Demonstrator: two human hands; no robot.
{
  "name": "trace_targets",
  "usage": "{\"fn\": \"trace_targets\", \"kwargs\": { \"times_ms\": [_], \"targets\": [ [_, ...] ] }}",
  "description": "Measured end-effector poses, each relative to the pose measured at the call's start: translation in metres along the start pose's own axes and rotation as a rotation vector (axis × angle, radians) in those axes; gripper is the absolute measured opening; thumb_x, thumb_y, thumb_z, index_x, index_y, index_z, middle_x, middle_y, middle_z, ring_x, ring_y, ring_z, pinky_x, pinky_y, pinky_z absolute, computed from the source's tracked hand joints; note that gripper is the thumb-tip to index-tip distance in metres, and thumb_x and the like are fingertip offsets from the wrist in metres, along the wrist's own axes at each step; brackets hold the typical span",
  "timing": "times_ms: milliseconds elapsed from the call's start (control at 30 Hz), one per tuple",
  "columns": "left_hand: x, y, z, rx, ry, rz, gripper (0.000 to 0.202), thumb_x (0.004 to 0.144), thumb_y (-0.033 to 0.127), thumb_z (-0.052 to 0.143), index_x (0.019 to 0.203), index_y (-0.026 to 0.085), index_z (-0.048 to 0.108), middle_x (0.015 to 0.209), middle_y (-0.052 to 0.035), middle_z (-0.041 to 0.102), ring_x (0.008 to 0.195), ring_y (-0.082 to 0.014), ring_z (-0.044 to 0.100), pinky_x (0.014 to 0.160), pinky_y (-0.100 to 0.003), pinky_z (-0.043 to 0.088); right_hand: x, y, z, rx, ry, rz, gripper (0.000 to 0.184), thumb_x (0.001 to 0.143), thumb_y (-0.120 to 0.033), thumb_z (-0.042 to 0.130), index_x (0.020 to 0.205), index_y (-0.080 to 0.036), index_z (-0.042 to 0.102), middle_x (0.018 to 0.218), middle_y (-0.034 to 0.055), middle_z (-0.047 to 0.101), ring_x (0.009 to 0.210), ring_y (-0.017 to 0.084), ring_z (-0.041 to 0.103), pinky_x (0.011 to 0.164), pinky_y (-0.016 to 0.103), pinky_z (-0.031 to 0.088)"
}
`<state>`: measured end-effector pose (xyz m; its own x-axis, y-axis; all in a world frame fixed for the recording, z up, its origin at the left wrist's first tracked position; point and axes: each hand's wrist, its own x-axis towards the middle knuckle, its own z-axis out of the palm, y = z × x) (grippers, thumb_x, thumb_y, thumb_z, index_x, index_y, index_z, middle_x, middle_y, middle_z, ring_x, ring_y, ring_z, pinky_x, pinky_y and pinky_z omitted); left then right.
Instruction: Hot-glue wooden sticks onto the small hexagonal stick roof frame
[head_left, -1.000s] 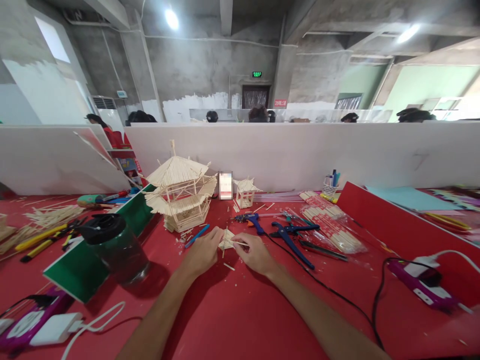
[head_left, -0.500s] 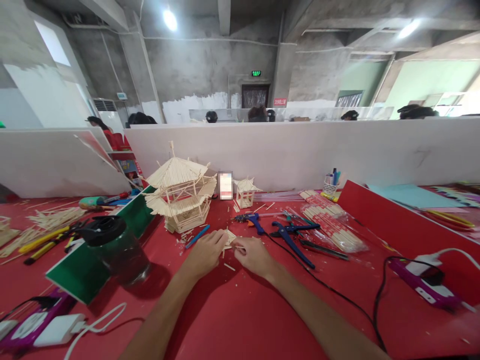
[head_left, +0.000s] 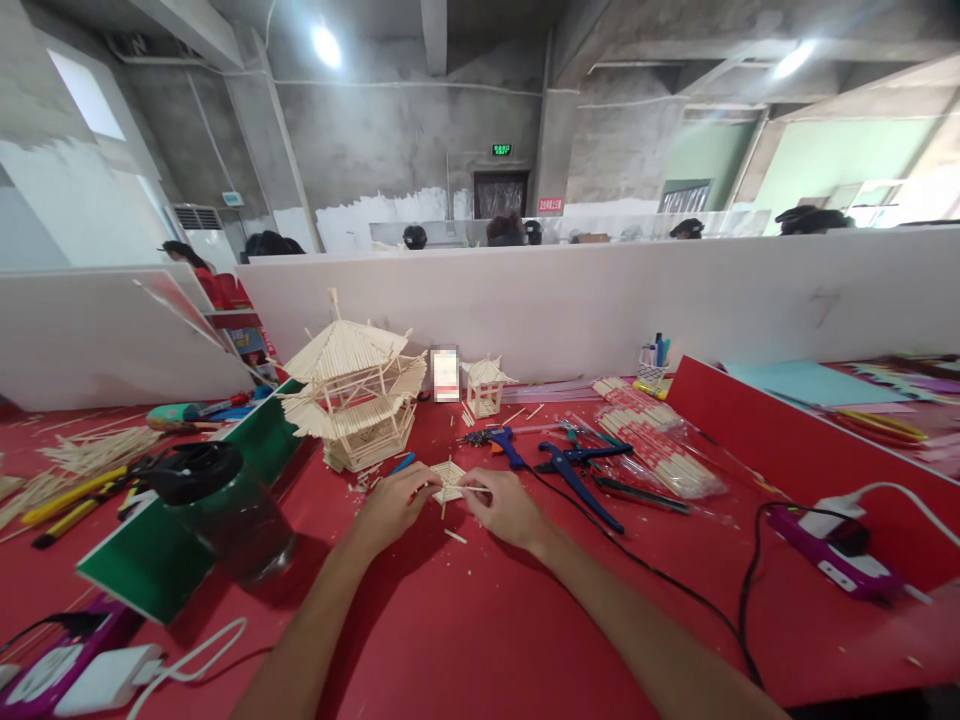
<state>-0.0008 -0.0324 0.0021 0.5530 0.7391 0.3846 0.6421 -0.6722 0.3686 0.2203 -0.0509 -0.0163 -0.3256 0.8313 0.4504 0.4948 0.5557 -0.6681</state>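
Note:
Between my hands is a small web-like frame of thin wooden sticks (head_left: 448,480), low over the red table. My left hand (head_left: 391,508) pinches its left edge between thumb and fingers. On the other side my right hand (head_left: 501,508) is closed on a thin wooden stick (head_left: 474,488) at the frame's right edge; whether this stick is fixed to the frame I cannot tell. A loose short stick (head_left: 455,536) lies just in front. Behind my left hand stands a large two-tiered stick pavilion (head_left: 352,390), and a small stick pavilion (head_left: 486,385) is farther back.
A blue glue gun (head_left: 506,445), blue cutters (head_left: 577,480) and bagged sticks (head_left: 667,450) lie to the right. A dark water bottle (head_left: 225,510) stands left beside a green board (head_left: 150,570). A black cable (head_left: 652,565) crosses the right side. White partition (head_left: 562,310) behind.
My left hand has drawn back to the left, uncovering more of the stick frame, and now covers much of the blue pen-like item. My right hand stays near the frame's right edge.

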Motion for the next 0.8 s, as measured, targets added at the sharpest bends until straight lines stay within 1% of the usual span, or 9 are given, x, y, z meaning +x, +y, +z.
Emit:
{"fn": "trace_targets", "kwargs": {
  "times_ms": [100, 200, 367, 467, 567, 667, 733, 800],
  "targets": [
    [0.001, 0.001, 0.0, 0.085, -0.018, 0.043, 0.024, 0.099, 0.027, 0.038, 0.095, 0.021, 0.061, 0.094, -0.003, 0.065, 0.085, -0.0149, 0.061, 0.077, -0.025, 0.046, -0.001, 0.002, 0.002, -0.003, -0.001, -0.006, 0.019, 0.085, -0.019, 0.053, 0.094, -0.019, 0.07, 0.069, 0.0005, 0.066, 0.057, 0.012, 0.054, 0.056, 0.021, 0.036],
    [0.001, 0.003, -0.002, 0.23, -0.071, 0.121, 0.025, 0.098, 0.019, 0.035, 0.095, 0.02, 0.06, 0.095, -0.0047, 0.063, 0.086, -0.0162, 0.06, 0.077, -0.027, 0.045, -0.001, 0.004, 0.003, -0.014, -0.009, -0.014, 0.019, 0.084, -0.019, 0.053, 0.094, -0.019, 0.07, 0.068, 0.0002, 0.066, 0.056, 0.012, 0.054, 0.056, 0.021, 0.036],
    [0.002, 0.002, -0.003, 0.458, -0.172, 0.227, 0.025, 0.09, 0.004, 0.041, 0.098, 0.019, 0.058, 0.096, -0.0057, 0.063, 0.088, -0.0198, 0.058, 0.078, -0.03, 0.044, -0.002, 0.005, 0.003, -0.058, -0.031, -0.04, 0.018, 0.085, -0.019, 0.054, 0.094, -0.02, 0.069, 0.069, 0.0, 0.066, 0.057, 0.012, 0.055, 0.057, 0.021, 0.035],
    [0.002, 0.002, -0.001, 0.485, -0.191, 0.238, 0.03, 0.084, -0.001, 0.045, 0.102, 0.02, 0.058, 0.098, -0.0056, 0.063, 0.09, -0.0205, 0.058, 0.079, -0.03, 0.044, -0.002, 0.003, 0.003, -0.09, -0.048, -0.066, 0.018, 0.086, -0.018, 0.053, 0.093, -0.02, 0.069, 0.072, 0.0008, 0.068, 0.062, 0.013, 0.057, 0.06, 0.022, 0.036],
    [0.002, 0.009, 0.001, 0.432, -0.191, 0.246, 0.034, 0.084, -0.001, 0.046, 0.106, 0.022, 0.057, 0.1, -0.0051, 0.063, 0.094, -0.0199, 0.058, 0.081, -0.03, 0.043, -0.002, 0.001, 0.002, -0.123, -0.063, -0.112, 0.016, 0.085, -0.015, 0.052, 0.087, -0.02, 0.068, 0.078, 0.0021, 0.069, 0.069, 0.014, 0.059, 0.064, 0.022, 0.037],
    [0.002, 0.019, 0.003, 0.37, -0.174, 0.236, 0.03, 0.086, 0.002, 0.043, 0.104, 0.022, 0.057, 0.099, -0.0045, 0.063, 0.093, -0.0191, 0.058, 0.081, -0.029, 0.043, -0.002, 0.0, 0.002, -0.151, -0.073, -0.088, 0.016, 0.082, -0.011, 0.053, 0.082, -0.019, 0.067, 0.075, 0.0017, 0.068, 0.068, 0.014, 0.059, 0.063, 0.022, 0.036],
    [0.003, 0.022, 0.001, 0.337, -0.115, 0.19, 0.024, 0.089, 0.006, 0.04, 0.099, 0.021, 0.057, 0.097, -0.0049, 0.062, 0.092, -0.019, 0.057, 0.081, -0.029, 0.043, -0.002, 0.001, 0.002, -0.121, -0.058, -0.056, 0.018, 0.082, -0.012, 0.053, 0.089, -0.02, 0.068, 0.076, 0.0015, 0.069, 0.067, 0.013, 0.059, 0.061, 0.021, 0.037],
    [0.004, 0.02, -0.003, 0.328, -0.016, 0.103, 0.021, 0.094, 0.013, 0.036, 0.096, 0.02, 0.056, 0.095, -0.0057, 0.06, 0.089, -0.0192, 0.057, 0.079, -0.029, 0.044, -0.001, 0.004, 0.002, -0.063, -0.036, -0.053, 0.021, 0.085, -0.014, 0.053, 0.097, -0.02, 0.069, 0.083, 0.0025, 0.071, 0.069, 0.014, 0.061, 0.063, 0.022, 0.04]
  ]
}}
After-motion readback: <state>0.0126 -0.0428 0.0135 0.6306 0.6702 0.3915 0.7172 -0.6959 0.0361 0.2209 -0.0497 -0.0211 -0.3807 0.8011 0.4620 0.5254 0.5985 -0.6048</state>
